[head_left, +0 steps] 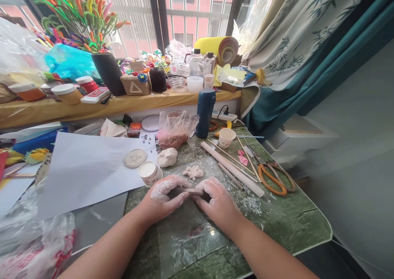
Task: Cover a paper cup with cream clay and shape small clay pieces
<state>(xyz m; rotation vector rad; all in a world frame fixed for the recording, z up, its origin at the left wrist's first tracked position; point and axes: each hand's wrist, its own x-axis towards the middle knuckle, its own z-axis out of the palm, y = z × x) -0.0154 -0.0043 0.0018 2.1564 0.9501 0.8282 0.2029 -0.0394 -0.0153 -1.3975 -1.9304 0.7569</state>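
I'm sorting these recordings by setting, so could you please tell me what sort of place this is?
It looks like a craft corner by a window, possibly at home: a clay-like lump and a long rod lie on a green table, and colourful fuzzy stems stand in a dark vase.

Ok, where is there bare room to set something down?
Two patches: the green tabletop's near right corner, between the scissors and the table edge; and the white paper, left of the star-marked disc. It's crowded beyond the right hand, with the rolling pin and wooden sticks, and along the windowsill.
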